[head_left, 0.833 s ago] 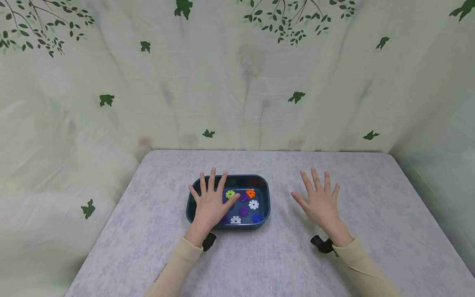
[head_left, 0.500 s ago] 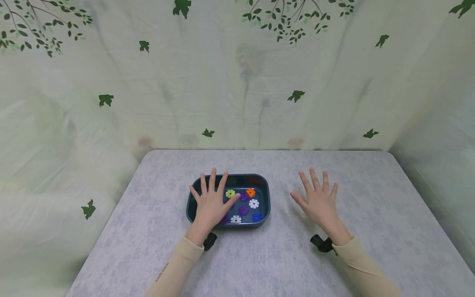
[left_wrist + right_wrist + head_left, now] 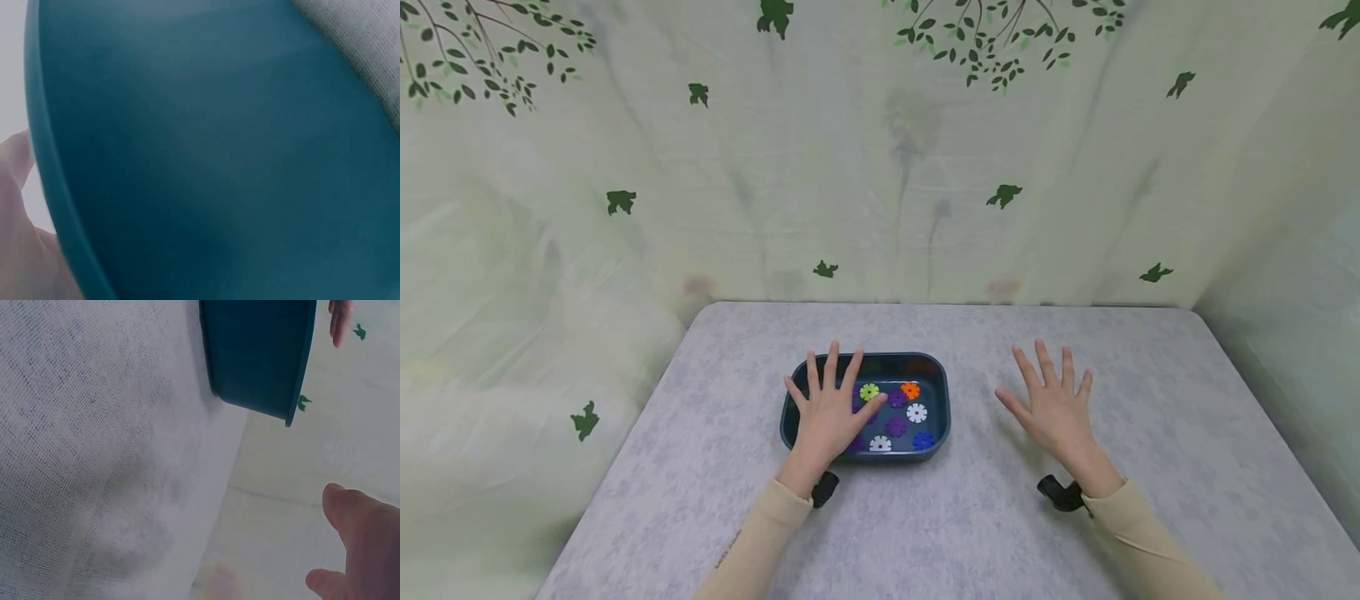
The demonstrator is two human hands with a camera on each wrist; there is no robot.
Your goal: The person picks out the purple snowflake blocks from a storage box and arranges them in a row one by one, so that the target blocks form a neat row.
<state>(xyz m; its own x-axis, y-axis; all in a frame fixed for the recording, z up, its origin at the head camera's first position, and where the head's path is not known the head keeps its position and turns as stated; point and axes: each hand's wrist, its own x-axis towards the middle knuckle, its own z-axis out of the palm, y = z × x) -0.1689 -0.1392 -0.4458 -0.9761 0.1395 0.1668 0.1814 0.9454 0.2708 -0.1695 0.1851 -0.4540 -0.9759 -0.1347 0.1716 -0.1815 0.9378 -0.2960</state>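
- I see the dark blue tray (image 3: 943,412) on the counter (image 3: 962,533), a little left of the centre of the frame. It stands flat, and I suppose it is put there so that both arms can reach it.
- Inside lie small flower-shaped pieces (image 3: 896,427), loose and mostly flat: purple, white, lime, orange, blue. The raised walls seem to be there so that none slides away.
- The left hand (image 3: 827,421) is above the left part of the tray, with fingers spread wide. Its grip is fully open and has hold of nothing. It hides some pieces; whether the palm touches the rim, I cannot tell.
- The right hand (image 3: 1060,417) hovers at the right of the frame, well apart from the tray. Its grip is equally wide open and has nothing in it; in my judgement, both hands are spread to show they are free.
- A black wrist camera (image 3: 1060,493) sits under the right wrist, probably so that it looks along the hand.
- About writing: the left sleeve (image 3: 756,533) carries a line of dark marks (image 3: 727,550), perhaps letters, too small to read. On the tray and the pieces I find no brand or label.
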